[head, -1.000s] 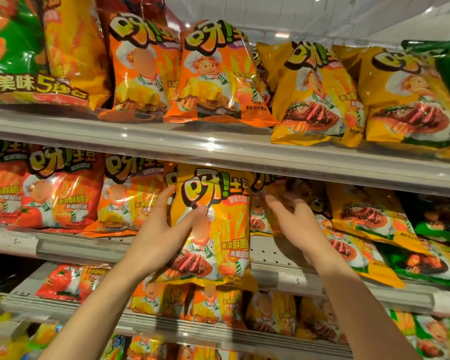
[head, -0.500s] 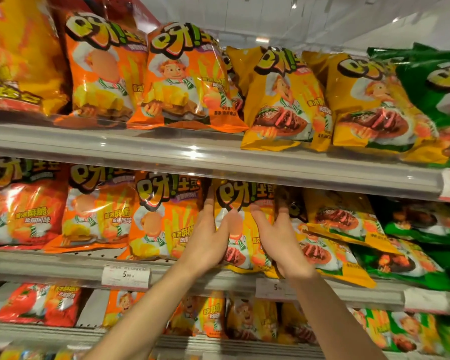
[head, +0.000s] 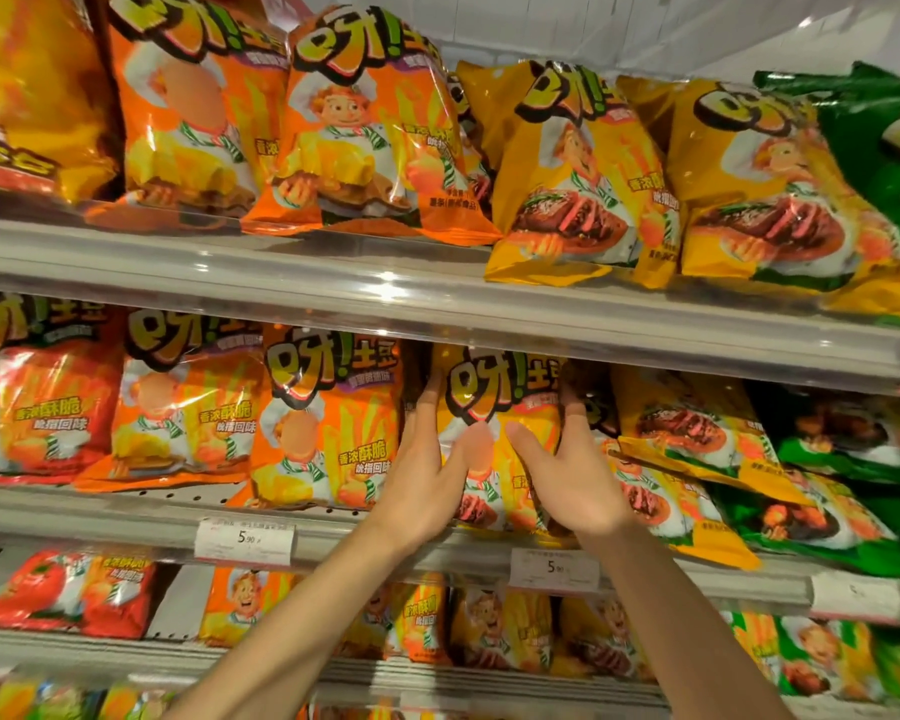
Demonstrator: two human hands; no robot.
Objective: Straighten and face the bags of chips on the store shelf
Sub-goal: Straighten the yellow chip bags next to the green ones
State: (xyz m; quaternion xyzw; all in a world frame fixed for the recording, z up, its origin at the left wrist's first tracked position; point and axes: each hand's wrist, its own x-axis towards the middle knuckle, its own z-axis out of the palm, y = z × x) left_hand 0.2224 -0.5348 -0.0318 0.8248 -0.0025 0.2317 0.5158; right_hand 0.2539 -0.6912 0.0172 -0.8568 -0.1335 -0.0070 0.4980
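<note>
Yellow chip bag (head: 500,439), steak flavour: stands upright on the middle shelf (head: 126,522), label forward, between an orange bag (head: 328,423) on its left and slumped yellow bags (head: 697,459) on its right. A second ago it hung out in front of the shelf edge, gripped in the left hand; it now sits back in its row, so this one facing looks nearly finished, pending a final nudge. Left hand (head: 427,485): fingers straight, slipped along the bag's left edge, thumb pressed on its front. Right hand (head: 572,480): fingers straight along the right edge, thumb splayed on the front; neither hand curls round the bag. Neighbouring yellow bags lean and overlap toward the green bags (head: 842,485), likely next for straightening. Shelf: grey metal, clear front rail, price tags (head: 245,540) reading 5.90. Upper shelf (head: 437,298) carries orange, yellow and green bags; lower shelf holds smaller packs. Ceiling pale, lit.
</note>
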